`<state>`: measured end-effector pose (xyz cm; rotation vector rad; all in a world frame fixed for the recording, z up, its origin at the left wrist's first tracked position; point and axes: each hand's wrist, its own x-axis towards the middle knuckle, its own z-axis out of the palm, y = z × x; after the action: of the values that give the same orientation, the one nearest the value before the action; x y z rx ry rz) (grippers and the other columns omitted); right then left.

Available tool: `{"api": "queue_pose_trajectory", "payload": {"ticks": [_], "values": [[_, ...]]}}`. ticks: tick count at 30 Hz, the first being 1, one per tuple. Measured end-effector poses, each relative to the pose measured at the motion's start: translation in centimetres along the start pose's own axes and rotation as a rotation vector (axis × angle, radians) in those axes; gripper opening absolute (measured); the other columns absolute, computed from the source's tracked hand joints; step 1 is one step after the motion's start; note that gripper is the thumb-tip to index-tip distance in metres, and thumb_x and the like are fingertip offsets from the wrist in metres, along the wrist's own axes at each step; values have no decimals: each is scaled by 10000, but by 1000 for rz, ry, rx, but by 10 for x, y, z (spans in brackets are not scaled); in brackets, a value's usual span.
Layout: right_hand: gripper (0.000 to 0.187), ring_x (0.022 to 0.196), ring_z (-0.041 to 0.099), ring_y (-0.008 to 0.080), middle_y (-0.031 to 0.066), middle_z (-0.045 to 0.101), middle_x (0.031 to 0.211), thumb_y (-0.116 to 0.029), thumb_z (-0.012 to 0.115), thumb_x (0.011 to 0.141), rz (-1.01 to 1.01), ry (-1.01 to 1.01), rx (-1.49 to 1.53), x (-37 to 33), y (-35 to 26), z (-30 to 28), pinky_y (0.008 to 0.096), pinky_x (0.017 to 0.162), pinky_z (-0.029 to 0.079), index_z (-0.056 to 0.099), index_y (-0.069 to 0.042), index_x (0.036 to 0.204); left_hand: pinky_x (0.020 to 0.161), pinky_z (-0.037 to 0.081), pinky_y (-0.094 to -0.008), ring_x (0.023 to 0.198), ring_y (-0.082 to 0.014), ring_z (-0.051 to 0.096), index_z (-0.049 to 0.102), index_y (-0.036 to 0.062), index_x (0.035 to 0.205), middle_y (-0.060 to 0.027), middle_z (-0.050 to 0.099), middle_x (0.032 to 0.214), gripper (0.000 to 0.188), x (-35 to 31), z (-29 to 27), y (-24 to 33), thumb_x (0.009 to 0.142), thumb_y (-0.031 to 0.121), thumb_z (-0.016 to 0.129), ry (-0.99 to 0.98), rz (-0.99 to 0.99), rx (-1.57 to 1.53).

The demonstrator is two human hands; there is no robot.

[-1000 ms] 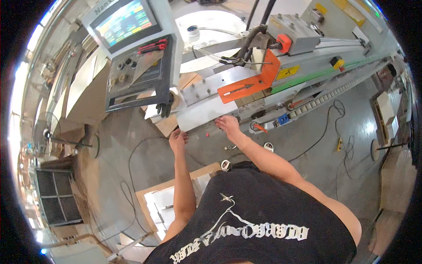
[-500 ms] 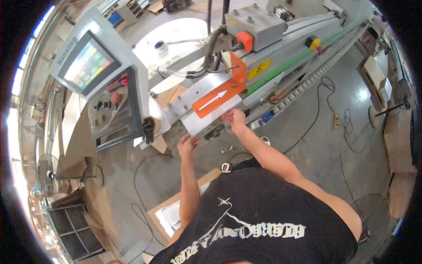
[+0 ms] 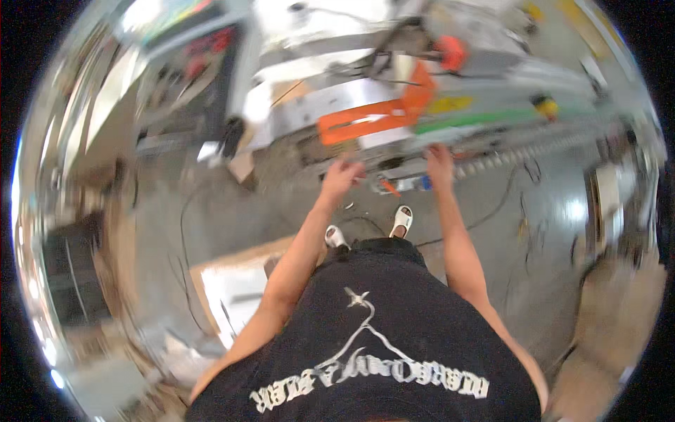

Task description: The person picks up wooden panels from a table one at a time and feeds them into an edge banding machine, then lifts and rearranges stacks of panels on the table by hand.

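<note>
A white flat panel (image 3: 385, 137) lies on the machine's grey feed bed, partly under an orange guard (image 3: 365, 121) with a white arrow pointing right. My left hand (image 3: 342, 177) is just in front of the bed, left of the panel's visible part. Its fingers are apart and nothing shows in them. Further right, my right hand (image 3: 439, 163) reaches up to the bed's front edge, near the panel's right side. Motion smears its fingers, so I cannot tell whether it touches the panel.
A control console (image 3: 186, 77) stands on the left. A green strip (image 3: 485, 119) and a roller track (image 3: 520, 151) run off to the right. Cardboard with white sheets (image 3: 235, 288) lies low on the left. Cables (image 3: 184, 232) cross the grey floor.
The view has swung. The white panel shows less beside the orange guard and sits further right along it. My left hand has come closer to the guard; my right hand has moved right.
</note>
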<state>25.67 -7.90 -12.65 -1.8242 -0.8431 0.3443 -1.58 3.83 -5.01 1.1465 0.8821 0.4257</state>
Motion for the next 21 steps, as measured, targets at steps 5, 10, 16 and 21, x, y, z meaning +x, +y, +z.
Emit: {"api": "queue_pose_trajectory", "payload": {"ticks": [5,10,16,21], "values": [[375,1184,471,371,181,548,1226,-274,586,847,-352,-286,-777,-46,-6,-39,560,1045,268,592,-75,1164,666,497,-305,767,-165,633,600,35,1136,-84,676,871,380,-79,-62,-66,861,297,611,29,-113,125],[409,1276,372,308,84,478,1347,-374,596,824,-448,-149,-1039,-51,6,-18,572,1063,188,612,-114,1138,653,492,-378,680,-228,633,705,102,870,-119,668,735,346,-190,-165,-223,742,416,638,189,-414,722],[392,1223,397,316,85,507,1285,-386,611,791,-542,-184,-942,-45,40,-17,608,997,213,620,-175,1121,615,547,-439,665,-277,666,631,-25,869,-173,662,726,441,-375,-244,-384,752,392,711,1048,-986,-217],[349,1140,438,310,93,556,1179,-380,620,786,-450,-186,-1157,-44,25,-17,574,915,273,639,-173,1066,957,406,-542,1246,-450,378,301,15,1364,-346,274,1379,965,-393,-249,-351,667,517,742,1570,-1125,-69]]}}
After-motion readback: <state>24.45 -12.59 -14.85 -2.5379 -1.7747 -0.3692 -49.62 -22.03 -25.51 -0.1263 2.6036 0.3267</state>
